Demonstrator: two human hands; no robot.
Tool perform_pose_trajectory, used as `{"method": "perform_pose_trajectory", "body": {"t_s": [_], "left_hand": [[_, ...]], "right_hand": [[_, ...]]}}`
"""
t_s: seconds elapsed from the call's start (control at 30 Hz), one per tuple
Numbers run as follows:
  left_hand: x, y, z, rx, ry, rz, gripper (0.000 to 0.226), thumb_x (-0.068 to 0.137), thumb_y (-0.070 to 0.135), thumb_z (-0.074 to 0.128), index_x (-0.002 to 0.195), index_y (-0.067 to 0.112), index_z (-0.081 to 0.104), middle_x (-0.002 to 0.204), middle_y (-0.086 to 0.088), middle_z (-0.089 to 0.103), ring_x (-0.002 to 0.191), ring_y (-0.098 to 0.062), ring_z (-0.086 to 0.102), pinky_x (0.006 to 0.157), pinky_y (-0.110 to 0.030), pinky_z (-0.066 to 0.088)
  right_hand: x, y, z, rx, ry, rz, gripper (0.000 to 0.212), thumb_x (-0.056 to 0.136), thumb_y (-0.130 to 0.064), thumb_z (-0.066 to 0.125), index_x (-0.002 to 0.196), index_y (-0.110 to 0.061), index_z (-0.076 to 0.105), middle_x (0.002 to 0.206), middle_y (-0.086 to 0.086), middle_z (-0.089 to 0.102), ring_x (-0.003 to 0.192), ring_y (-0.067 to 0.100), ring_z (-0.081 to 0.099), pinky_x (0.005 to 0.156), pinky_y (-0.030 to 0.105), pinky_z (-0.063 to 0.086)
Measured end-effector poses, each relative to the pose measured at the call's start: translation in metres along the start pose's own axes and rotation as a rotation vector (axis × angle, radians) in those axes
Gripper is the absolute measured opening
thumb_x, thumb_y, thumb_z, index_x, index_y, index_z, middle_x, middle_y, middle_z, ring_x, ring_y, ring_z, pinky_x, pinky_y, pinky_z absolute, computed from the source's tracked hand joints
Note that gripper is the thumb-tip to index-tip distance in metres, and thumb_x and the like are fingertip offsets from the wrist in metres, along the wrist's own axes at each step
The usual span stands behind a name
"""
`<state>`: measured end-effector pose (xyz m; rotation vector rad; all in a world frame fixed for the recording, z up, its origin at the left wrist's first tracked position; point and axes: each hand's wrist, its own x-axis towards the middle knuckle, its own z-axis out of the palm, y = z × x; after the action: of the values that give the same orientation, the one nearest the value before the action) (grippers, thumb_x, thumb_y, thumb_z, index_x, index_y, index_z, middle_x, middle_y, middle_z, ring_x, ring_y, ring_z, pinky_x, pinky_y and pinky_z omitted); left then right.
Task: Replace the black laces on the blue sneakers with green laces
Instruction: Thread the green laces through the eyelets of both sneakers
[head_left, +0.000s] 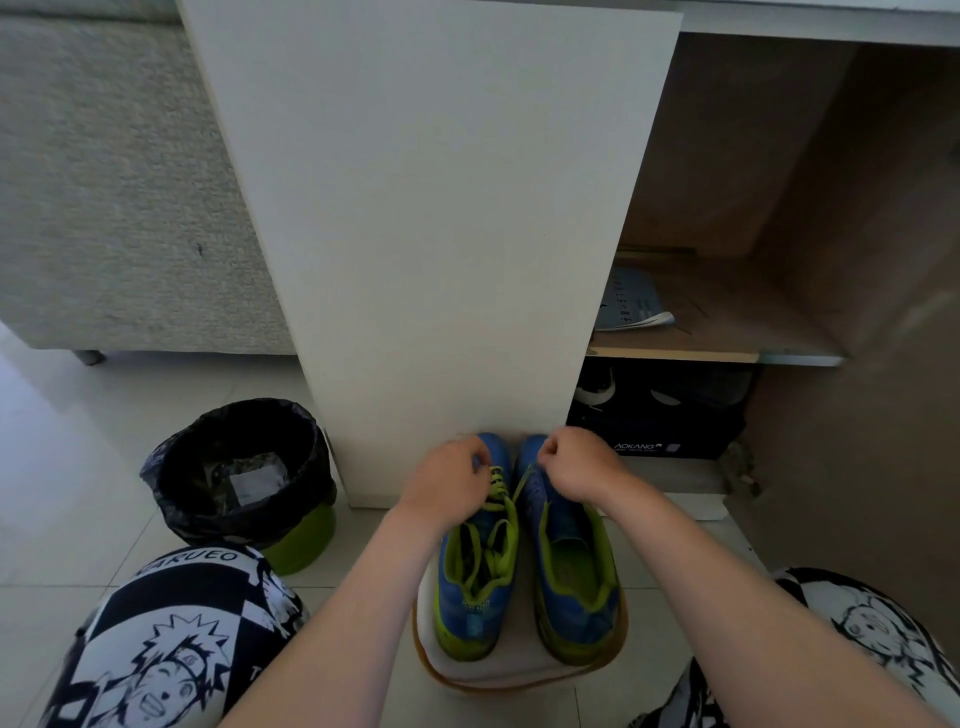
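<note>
Two blue sneakers with lime-green trim stand side by side on a white mat (519, 670), toes pointing away from me. The left sneaker (475, 587) carries a green lace (498, 491) through its eyelets, with loose loops over the tongue. The right sneaker (571, 577) shows no lace in its open throat. My left hand (449, 480) has its fingers curled and pinches the green lace near the toe end of the left sneaker. With fingers curled, my right hand (571, 462) holds a green lace end above the right sneaker's toe. No black laces are visible.
A white cabinet door (431, 218) stands open just behind the shoes. A bin (241, 467) with a black liner sits to the left. Open shelves at right hold a booklet (631, 306) and a dark shoebox (660, 431). My knees (171, 644) flank the mat.
</note>
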<state>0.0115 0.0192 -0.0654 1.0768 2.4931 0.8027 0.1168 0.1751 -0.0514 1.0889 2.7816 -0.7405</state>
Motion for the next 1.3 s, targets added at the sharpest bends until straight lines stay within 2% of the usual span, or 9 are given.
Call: {"method": "perform_pose_trajectory", "body": {"t_s": [0.17,0.37,0.5,0.57,0.63,0.77,0.87,1.07,1.3], "left_hand": [[0.005,0.015,-0.004,0.012,-0.176,0.076,0.025,0.095,0.03,0.058,0.115,0.023,0.07,0.108,-0.001,0.069,0.102,-0.019,0.063,0.079,-0.024,0.044],[0.012,0.022,0.002,0.037,-0.255,0.1,0.031,0.092,0.034,0.06,0.074,0.01,0.068,0.063,0.0,0.057,0.058,-0.012,0.051,0.057,-0.03,0.037],[0.021,0.028,-0.001,-0.24,-0.113,0.043,0.035,0.09,0.029,0.064,0.061,0.009,0.06,0.05,0.002,0.047,0.05,-0.012,0.044,0.054,-0.029,0.033],[0.024,0.034,-0.008,-0.351,-0.038,0.034,0.033,0.089,0.03,0.064,0.067,0.005,0.065,0.053,-0.003,0.048,0.049,-0.011,0.041,0.053,-0.029,0.032],[0.026,0.038,-0.015,-0.355,-0.041,0.043,0.028,0.089,0.033,0.065,0.075,0.009,0.072,0.058,-0.005,0.053,0.052,-0.01,0.043,0.055,-0.027,0.035],[0.028,0.032,-0.022,-0.362,-0.138,0.033,0.011,0.09,0.022,0.064,0.082,0.026,0.07,0.08,0.004,0.068,0.078,-0.009,0.061,0.074,-0.025,0.046],[0.028,0.015,-0.022,-0.196,-0.22,-0.042,0.04,0.086,-0.005,0.05,0.112,0.018,0.068,0.105,0.005,0.065,0.103,-0.01,0.059,0.087,-0.022,0.045],[0.02,0.0,-0.014,-0.069,-0.395,-0.069,0.037,0.088,0.007,0.053,0.113,0.025,0.073,0.117,0.005,0.069,0.112,-0.012,0.061,0.101,-0.028,0.046],[0.022,0.024,-0.007,-0.13,-0.295,0.067,0.021,0.087,0.037,0.069,0.073,0.022,0.075,0.058,0.01,0.056,0.057,-0.005,0.05,0.064,-0.029,0.042]], "right_hand": [[-0.003,0.0,-0.008,0.316,0.138,0.002,0.011,0.102,-0.023,0.051,0.093,-0.021,0.058,0.096,-0.004,0.059,0.094,0.019,0.057,0.076,0.03,0.041],[-0.007,-0.007,-0.01,0.579,0.145,-0.063,0.012,0.101,-0.016,0.052,0.092,-0.019,0.059,0.086,-0.001,0.062,0.066,0.008,0.052,0.069,0.027,0.042],[-0.015,-0.009,-0.015,0.554,-0.049,-0.003,0.026,0.093,-0.001,0.055,0.108,-0.021,0.061,0.064,-0.001,0.059,0.051,0.011,0.051,0.038,0.016,0.036],[-0.016,-0.01,-0.011,0.437,-0.206,-0.036,0.019,0.087,-0.002,0.06,0.095,-0.016,0.069,0.05,-0.001,0.057,0.048,0.018,0.051,0.037,0.017,0.032],[-0.015,-0.009,-0.004,0.378,-0.279,-0.064,0.009,0.087,-0.016,0.067,0.086,-0.01,0.074,0.057,0.009,0.06,0.052,0.021,0.052,0.042,0.02,0.034],[-0.005,-0.005,0.005,0.337,-0.229,-0.087,0.027,0.09,-0.029,0.07,0.072,-0.01,0.075,0.076,0.019,0.073,0.048,0.015,0.055,0.056,0.026,0.046],[0.002,-0.003,0.004,0.319,-0.04,-0.064,0.033,0.088,-0.025,0.07,0.057,-0.016,0.068,0.067,0.016,0.07,0.047,0.016,0.054,0.063,0.038,0.053],[0.003,-0.008,-0.018,0.679,0.244,-0.036,0.028,0.096,-0.026,0.063,0.081,-0.005,0.075,0.077,0.016,0.072,0.049,0.017,0.055,0.06,0.032,0.046],[-0.006,-0.021,-0.019,0.709,0.197,-0.108,0.028,0.098,-0.022,0.06,0.088,0.001,0.072,0.09,0.016,0.073,0.046,0.007,0.055,0.048,0.018,0.043]]}}
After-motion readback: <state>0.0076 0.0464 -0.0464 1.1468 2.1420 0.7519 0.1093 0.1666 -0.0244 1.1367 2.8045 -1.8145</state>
